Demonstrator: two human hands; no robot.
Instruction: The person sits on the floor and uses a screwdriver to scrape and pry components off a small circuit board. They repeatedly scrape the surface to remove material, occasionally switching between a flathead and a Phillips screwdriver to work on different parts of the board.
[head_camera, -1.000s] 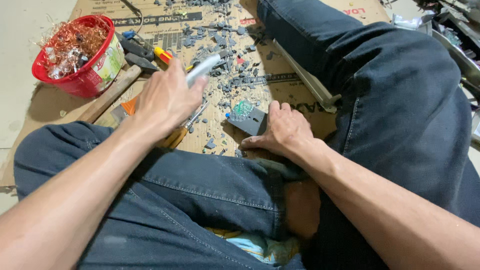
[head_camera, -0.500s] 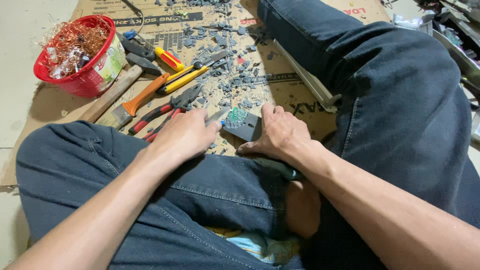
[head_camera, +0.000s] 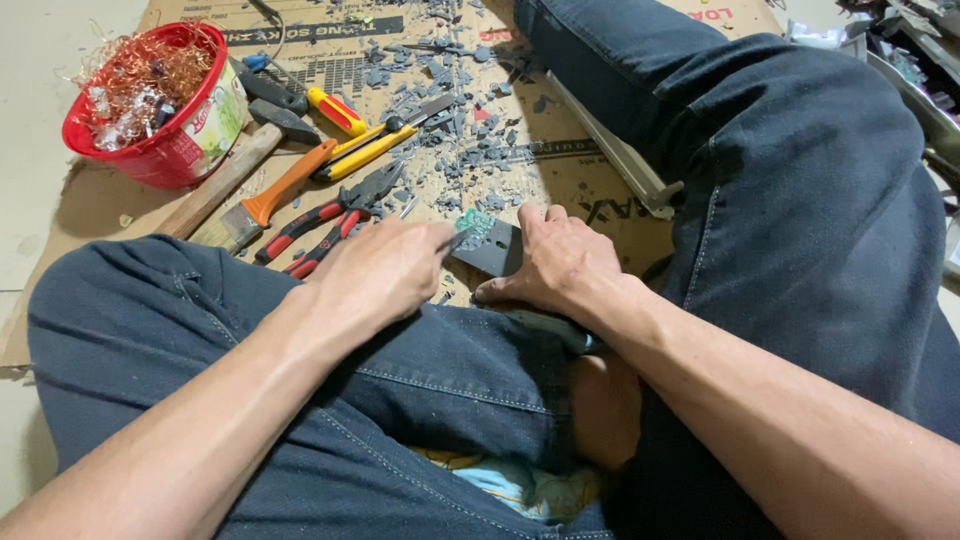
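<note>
A dark grey casing piece (head_camera: 492, 255) lies flat on the cardboard sheet (head_camera: 560, 170) between the person's legs, its long axis running roughly left to right, with a small green circuit board (head_camera: 476, 224) at its upper left corner. Much of the casing is hidden under the two hands, so its full outline cannot be made out. The right hand (head_camera: 562, 262) rests on its right end, fingers spread flat and pressing it down. The left hand (head_camera: 385, 272) is curled closed at its left edge; something thin seems pinched there, too small to tell. Red-handled pliers (head_camera: 318, 232) lie just left, beyond a brush (head_camera: 270, 200).
</note>
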